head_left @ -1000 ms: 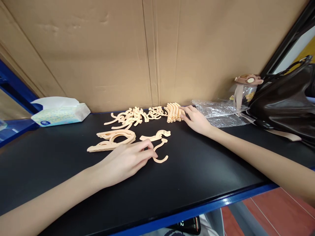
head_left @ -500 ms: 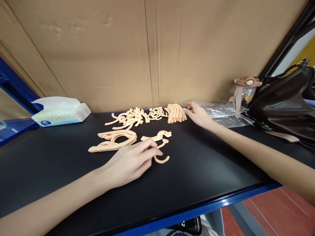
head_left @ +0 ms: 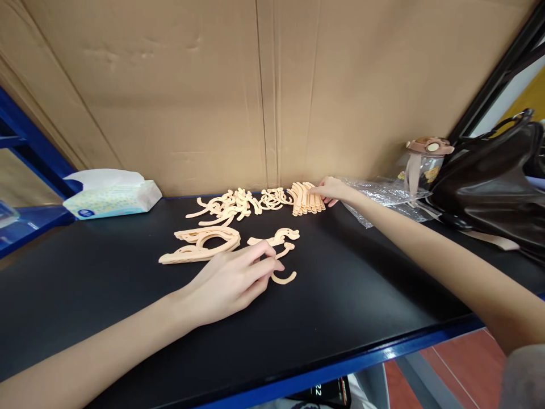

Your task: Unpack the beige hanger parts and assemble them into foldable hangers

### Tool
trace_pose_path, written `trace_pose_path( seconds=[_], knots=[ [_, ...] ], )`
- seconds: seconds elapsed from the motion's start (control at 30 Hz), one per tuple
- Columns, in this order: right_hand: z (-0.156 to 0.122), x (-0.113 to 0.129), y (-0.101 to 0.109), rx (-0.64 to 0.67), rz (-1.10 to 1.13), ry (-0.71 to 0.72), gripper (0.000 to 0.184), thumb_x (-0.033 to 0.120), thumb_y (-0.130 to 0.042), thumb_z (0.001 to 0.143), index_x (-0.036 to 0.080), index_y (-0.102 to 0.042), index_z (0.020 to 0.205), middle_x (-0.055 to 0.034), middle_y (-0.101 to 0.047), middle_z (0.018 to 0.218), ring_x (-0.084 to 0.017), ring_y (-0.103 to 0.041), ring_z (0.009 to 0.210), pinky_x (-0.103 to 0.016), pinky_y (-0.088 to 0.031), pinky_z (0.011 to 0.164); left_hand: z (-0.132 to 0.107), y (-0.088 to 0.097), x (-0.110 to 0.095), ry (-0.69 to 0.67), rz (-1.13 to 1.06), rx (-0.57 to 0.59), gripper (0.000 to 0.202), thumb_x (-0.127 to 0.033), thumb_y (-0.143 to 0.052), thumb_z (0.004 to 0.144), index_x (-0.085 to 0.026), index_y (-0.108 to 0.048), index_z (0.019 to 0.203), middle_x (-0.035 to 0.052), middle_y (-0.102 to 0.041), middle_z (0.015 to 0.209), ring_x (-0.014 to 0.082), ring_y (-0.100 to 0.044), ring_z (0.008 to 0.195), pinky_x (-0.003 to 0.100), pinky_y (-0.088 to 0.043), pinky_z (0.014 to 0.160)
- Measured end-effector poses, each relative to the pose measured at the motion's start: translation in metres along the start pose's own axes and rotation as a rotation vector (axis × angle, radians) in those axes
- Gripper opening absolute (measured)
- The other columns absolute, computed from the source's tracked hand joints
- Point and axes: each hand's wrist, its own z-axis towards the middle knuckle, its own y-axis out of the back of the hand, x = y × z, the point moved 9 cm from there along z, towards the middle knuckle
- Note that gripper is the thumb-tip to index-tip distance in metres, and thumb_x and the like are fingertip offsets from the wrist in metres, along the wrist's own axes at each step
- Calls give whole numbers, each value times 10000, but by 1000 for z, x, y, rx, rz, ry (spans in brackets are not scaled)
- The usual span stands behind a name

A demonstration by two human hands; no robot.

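Observation:
My left hand point(head_left: 234, 279) rests low over the black table with its fingers curled around a beige plastic hanger hook point(head_left: 284, 280); the curved end sticks out past the fingertips, and the grip is partly hidden. Just beyond it lie more beige hanger parts point(head_left: 286, 233). At the back, my right hand point(head_left: 333, 190) has its fingers on a row of beige curved hanger arms point(head_left: 304, 200), pinching at the row's right side. Left of my left hand is a stack of folding hangers point(head_left: 200, 245).
Loose beige hanger parts point(head_left: 232, 203) are heaped along the cardboard wall point(head_left: 191, 102), beside a pile of small curved pieces point(head_left: 273, 197). A tissue pack point(head_left: 113, 199) stands back left. Clear plastic bags point(head_left: 378, 193), a bottle point(head_left: 428, 162) and a dark bag point(head_left: 485, 176) occupy the right.
My right hand has moved left from beside the row of hanger arms onto it, and its fingers have closed in. My left hand stays at the hook. The view has shifted slightly.

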Motion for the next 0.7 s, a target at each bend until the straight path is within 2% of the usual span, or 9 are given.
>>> trace_pose_path(
  seconds=[0.2,0.33,0.4,0.47,0.53,0.57,0.63,0.7],
  knots=[
    [-7,12,7,-46,-108,2,213,345,-607,718,134,-620,687,-77,-639,601,-172,-611,517,-263,-474,477,0,-2,1,2,-6,15,254,-146,-403,905,-237,-615,1010,10,-602,991,91,-570,697,210,-434,596],
    [-11,17,16,-90,-159,21,218,340,-594,723,128,-628,693,-86,-645,596,-186,-622,531,-277,-458,528,0,0,1,0,-8,5,239,-132,-408,905,-230,-606,997,5,-592,986,89,-563,713,209,-424,612],
    [-14,19,28,-153,-166,41,273,369,-576,740,112,-646,798,-115,-670,667,-223,-644,630,-303,-461,576,0,2,1,-1,-2,-14,229,-135,-415,907,-230,-604,994,-1,-589,980,86,-562,712,208,-415,608],
    [-21,22,43,-241,-166,74,377,379,-556,756,103,-622,1005,-133,-693,797,-259,-646,784,-329,-462,642,-1,3,0,-3,9,-30,221,-139,-422,908,-230,-605,991,-3,-590,973,85,-565,714,207,-403,594],
    [-35,28,55,-304,-149,148,473,347,-535,768,123,-542,1184,-112,-698,895,-255,-629,879,-333,-456,700,-1,4,-1,-3,18,-37,220,-141,-422,908,-228,-608,987,0,-593,973,87,-567,716,209,-396,585],
    [-44,32,57,-316,-135,206,483,324,-526,770,139,-524,1216,-88,-700,905,-237,-628,876,-325,-453,717,-1,5,-1,-1,22,-40,223,-141,-419,908,-227,-610,985,3,-596,974,88,-567,715,211,-393,583],
    [-68,44,56,-324,-98,387,449,299,-537,759,150,-565,1181,-61,-700,887,-206,-631,796,-309,-450,710,-1,5,0,6,29,-49,233,-145,-409,912,-229,-615,983,9,-601,974,90,-564,710,216,-390,585],
    [-91,49,47,-312,-133,493,353,278,-518,768,179,-628,1088,-36,-698,865,-183,-626,750,-293,-442,700,0,6,1,10,42,-52,240,-154,-400,918,-228,-620,980,12,-606,965,93,-552,692,223,-389,589]
  ],
)
